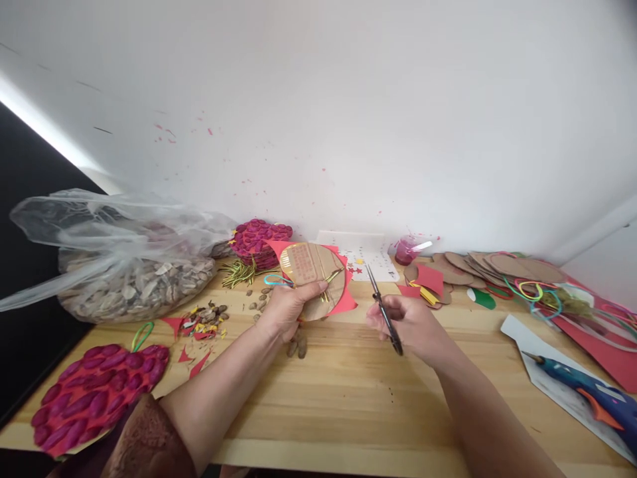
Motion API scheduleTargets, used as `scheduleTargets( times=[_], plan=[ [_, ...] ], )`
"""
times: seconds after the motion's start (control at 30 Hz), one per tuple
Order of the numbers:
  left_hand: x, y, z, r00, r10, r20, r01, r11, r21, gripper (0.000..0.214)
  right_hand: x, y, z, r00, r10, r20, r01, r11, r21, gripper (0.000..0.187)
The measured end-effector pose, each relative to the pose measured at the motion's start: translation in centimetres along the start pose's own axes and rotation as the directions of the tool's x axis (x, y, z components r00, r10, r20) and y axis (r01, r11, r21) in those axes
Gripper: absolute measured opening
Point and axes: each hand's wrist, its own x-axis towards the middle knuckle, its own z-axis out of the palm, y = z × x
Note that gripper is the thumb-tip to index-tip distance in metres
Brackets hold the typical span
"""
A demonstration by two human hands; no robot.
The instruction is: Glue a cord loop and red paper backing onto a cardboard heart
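Note:
My left hand (286, 307) grips a round cardboard disc (309, 273) backed with red paper, held upright above the wooden table (348, 392). A blue-green loop hangs from the disc at its left. My right hand (411, 325) holds black scissors (383, 309), blades pointing up and away, a little to the right of the disc and not touching it.
A clear plastic bag of seeds (124, 272) lies at the left. A red seed-covered disc (94, 395) sits at the front left, another (259, 240) by the wall. Cardboard circles (478, 265), red paper and coloured loops spread at the right. A blue glue gun (592, 395) lies on paper at far right.

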Motion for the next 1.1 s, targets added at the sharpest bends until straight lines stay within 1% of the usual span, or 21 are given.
scheduleTargets(
  times=[0.07, 0.13, 0.23, 0.33, 0.47, 0.63, 0.77, 0.9, 0.97, 1.03, 1.1],
  plan=[
    [0.1, 0.1, -0.2, 1.000, -0.015, 0.014, 0.015, 1.000, 0.011, 0.038, -0.2, -0.1, 0.5, 0.998, 0.005, 0.063, -0.014, 0.989, 0.146, 0.036],
    [0.1, 0.3, -0.3, 0.999, -0.027, 0.037, 0.026, 0.999, 0.030, 0.036, -0.2, 0.1, 0.9, 0.997, -0.017, 0.076, 0.001, 0.980, 0.197, 0.040],
    [-0.2, 0.7, -0.3, 0.997, -0.042, 0.065, 0.039, 0.998, 0.042, 0.034, -0.2, 0.7, 1.2, 0.992, -0.086, 0.092, 0.071, 0.985, 0.159, 0.044],
    [-0.5, 1.0, -0.2, 0.994, -0.071, 0.081, 0.068, 0.997, 0.035, 0.034, -0.1, 1.2, 1.3, 0.972, -0.176, 0.154, 0.157, 0.979, 0.131, 0.047],
    [-0.6, 0.8, -0.2, 0.992, -0.085, 0.094, 0.082, 0.996, 0.038, 0.037, -0.4, 1.3, 1.7, 0.952, -0.210, 0.224, 0.189, 0.976, 0.111, 0.044],
    [-0.5, 0.4, -0.2, 0.992, -0.086, 0.092, 0.080, 0.995, 0.066, 0.039, -0.8, 0.8, 2.3, 0.944, -0.252, 0.215, 0.235, 0.967, 0.102, 0.040],
    [-0.4, 0.6, -0.2, 0.994, -0.065, 0.087, 0.063, 0.998, 0.030, 0.033, -0.8, 0.7, 2.2, 0.944, -0.259, 0.205, 0.239, 0.964, 0.118, 0.041],
    [-0.2, 0.5, -0.2, 0.998, -0.037, 0.044, 0.037, 0.999, -0.008, 0.031, -0.8, 0.9, 2.3, 0.940, -0.246, 0.238, 0.221, 0.967, 0.130, 0.038],
    [-0.3, 0.3, -0.1, 0.998, -0.036, 0.041, 0.037, 0.999, -0.010, 0.030, -0.8, 0.9, 2.4, 0.942, -0.234, 0.241, 0.209, 0.970, 0.123, 0.038],
    [-0.5, 0.1, 0.2, 0.997, -0.051, 0.049, 0.053, 0.998, -0.023, 0.028, -0.9, 0.8, 2.5, 0.946, -0.228, 0.232, 0.207, 0.972, 0.110, 0.039],
    [-0.7, 0.0, 0.4, 0.993, -0.113, 0.045, 0.116, 0.991, -0.069, 0.028, -1.0, 0.5, 2.6, 0.948, -0.231, 0.217, 0.217, 0.972, 0.084, 0.040]
  ],
)
